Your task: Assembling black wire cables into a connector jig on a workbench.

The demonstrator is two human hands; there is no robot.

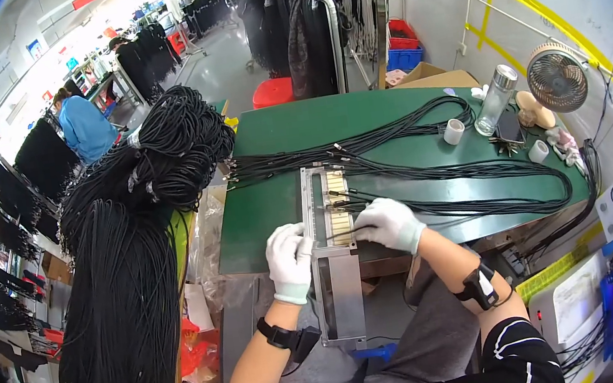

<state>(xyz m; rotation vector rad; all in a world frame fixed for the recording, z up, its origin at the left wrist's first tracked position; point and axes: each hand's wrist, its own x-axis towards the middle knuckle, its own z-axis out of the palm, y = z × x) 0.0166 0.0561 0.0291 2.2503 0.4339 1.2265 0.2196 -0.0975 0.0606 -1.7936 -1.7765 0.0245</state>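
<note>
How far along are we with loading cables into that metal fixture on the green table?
Done: several black cables already lie with their ends in the upper slots of the metal fixture. In hand: the right hand presses a cable end into a lower slot while the left hand steadies the frame. Left: big bundles of black cable hang at the left, unloaded.

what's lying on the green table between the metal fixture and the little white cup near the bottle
In the head view, black cables run across the green table between the metal fixture and the white cup, fanning from the fixture toward the right side.
</note>
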